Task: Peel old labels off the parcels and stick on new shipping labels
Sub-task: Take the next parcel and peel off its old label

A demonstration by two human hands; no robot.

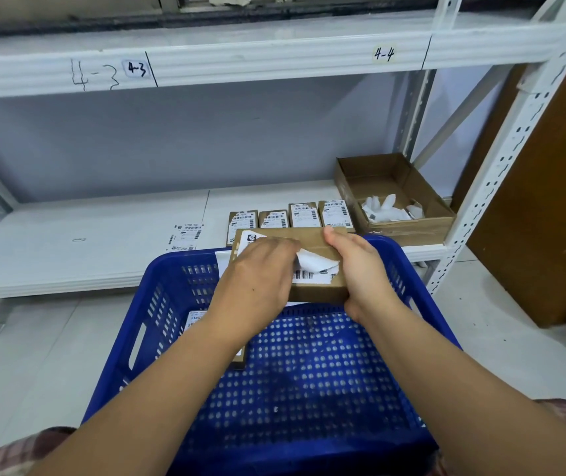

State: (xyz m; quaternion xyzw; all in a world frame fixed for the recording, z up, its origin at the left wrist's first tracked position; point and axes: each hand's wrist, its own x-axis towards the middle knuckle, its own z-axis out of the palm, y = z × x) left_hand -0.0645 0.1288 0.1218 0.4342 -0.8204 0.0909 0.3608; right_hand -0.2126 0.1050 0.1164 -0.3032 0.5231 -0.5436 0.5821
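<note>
Brown cardboard sat at the centre of the frame: the parcel (312, 245) you held just above the far rim of the blue basket (171, 286). Your right hand (357, 266) gripped its right end, fingers curled round the edge. Your left hand (261, 273) pinched the old label (316, 264), whose white corner was lifted off the top face while the barcode part lay stuck down. To do this well, you needed to pull low and slowly, back along the surface rather than upward, so the paper came away whole without tearing the card. The open carton (395, 197) of white scraps, right of centre on the shelf, looked the likely place for the waste.
</note>
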